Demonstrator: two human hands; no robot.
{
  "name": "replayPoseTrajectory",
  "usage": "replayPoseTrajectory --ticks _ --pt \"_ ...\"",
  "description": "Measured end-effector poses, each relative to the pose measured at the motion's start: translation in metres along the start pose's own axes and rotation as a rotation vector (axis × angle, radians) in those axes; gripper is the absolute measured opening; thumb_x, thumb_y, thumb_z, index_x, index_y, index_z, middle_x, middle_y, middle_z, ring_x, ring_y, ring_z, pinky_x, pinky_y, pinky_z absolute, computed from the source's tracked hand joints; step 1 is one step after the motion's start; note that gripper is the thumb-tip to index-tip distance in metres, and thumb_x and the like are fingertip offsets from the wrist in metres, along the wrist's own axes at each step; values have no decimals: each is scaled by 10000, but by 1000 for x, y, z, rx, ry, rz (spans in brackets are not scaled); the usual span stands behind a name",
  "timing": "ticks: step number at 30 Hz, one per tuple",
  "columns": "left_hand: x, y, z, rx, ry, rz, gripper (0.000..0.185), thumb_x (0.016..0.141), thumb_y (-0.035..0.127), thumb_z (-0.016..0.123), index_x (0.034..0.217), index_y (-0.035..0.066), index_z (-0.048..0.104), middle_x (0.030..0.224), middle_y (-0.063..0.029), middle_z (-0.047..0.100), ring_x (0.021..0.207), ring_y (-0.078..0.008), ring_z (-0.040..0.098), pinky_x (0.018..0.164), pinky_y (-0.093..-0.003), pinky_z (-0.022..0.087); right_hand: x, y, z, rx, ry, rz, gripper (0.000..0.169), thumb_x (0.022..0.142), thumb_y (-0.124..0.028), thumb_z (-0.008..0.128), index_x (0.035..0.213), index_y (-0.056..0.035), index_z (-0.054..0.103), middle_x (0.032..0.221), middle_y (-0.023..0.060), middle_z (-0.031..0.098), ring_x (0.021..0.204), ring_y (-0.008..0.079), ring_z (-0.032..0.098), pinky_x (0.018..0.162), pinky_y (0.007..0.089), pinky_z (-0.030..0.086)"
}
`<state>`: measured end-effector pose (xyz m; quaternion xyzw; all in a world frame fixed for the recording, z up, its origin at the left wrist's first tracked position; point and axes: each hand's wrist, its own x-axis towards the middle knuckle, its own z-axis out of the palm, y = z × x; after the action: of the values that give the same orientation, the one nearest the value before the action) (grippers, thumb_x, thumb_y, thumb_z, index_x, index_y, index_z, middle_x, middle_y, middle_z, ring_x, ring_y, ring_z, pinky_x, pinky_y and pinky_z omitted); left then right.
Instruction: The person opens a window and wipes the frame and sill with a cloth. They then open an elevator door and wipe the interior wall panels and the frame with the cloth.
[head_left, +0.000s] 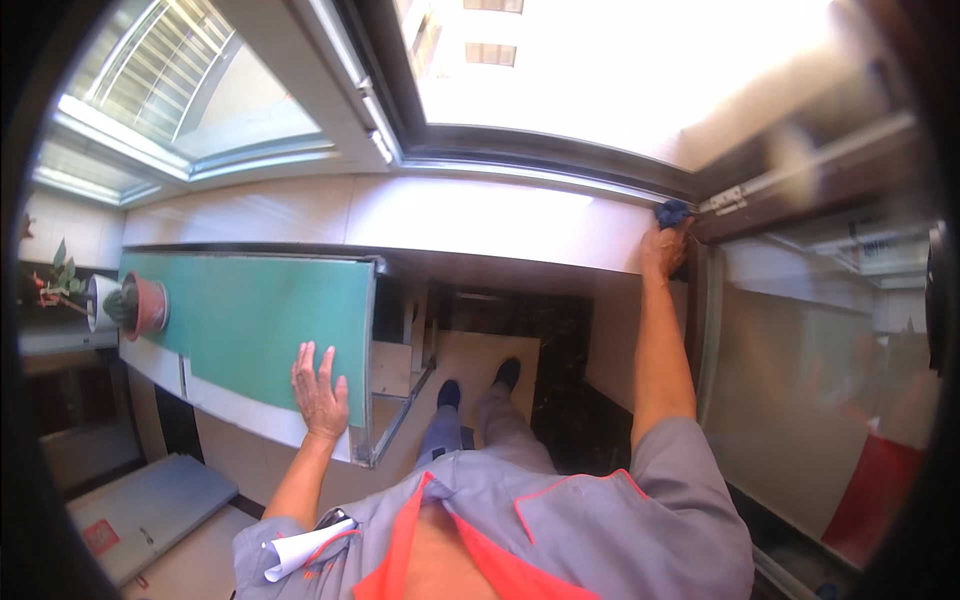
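Note:
My right hand is stretched out to the far right end of the white windowsill. It grips a bunched dark blue cloth, pressed into the corner where the lower window frame meets the frame of the opened sash on the right. My left hand rests palm down with fingers spread on the green top of a cabinet, close to its right end. Nothing is held in that hand.
A cactus in a terracotta-coloured pot and a white pot stand at the cabinet's far left. An opened window sash juts in at upper left. A glass pane stands along my right side. A grey panel lies low at left.

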<state>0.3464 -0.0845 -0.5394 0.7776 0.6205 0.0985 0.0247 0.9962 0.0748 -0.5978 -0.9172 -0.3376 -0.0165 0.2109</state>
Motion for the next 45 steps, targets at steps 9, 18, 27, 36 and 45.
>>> replayPoseTrajectory --ticks 9,18,27,36,45 --pt "0 1 -5 -35 -1 -18 594 975 306 613 1543 155 521 1601 -222 422 1538 -421 367 1243 -610 287 -160 -168 47 106 -101 -644 743 889 -100 637 1589 41 432 1692 262 370 1614 410 277 1317 553 153" --pt "8 -10 -7 -43 9 10 570 970 271 597 1526 153 548 1591 -222 440 1523 -430 391 1236 -613 300 -246 -345 85 522 -443 -1248 558 893 -29 554 1444 -62 632 1609 152 527 1533 340 433 1286 513 285" --pt "-2 -2 -7 -87 16 -13 562 960 235 591 1513 143 556 1584 -227 443 1516 -436 394 1240 -600 309 -116 -181 19 594 -177 -759 411 852 91 683 1224 -64 768 1277 190 739 1276 347 665 1106 443 512" --pt "2 -3 -6 -43 20 7 573 942 193 601 1509 134 542 1586 -232 441 1512 -446 395 1244 -594 308 -144 -309 70 499 -87 -1151 417 862 32 626 1253 -57 740 1426 165 660 1337 357 585 1175 482 414" --pt "2 2 -4 -11 -1 6 569 956 170 559 1520 102 524 1592 -237 436 1515 -448 390 1248 -588 299 -46 -198 32 391 -205 -1185 424 834 -17 676 1246 -88 747 1481 130 635 1318 326 624 1162 490 444"
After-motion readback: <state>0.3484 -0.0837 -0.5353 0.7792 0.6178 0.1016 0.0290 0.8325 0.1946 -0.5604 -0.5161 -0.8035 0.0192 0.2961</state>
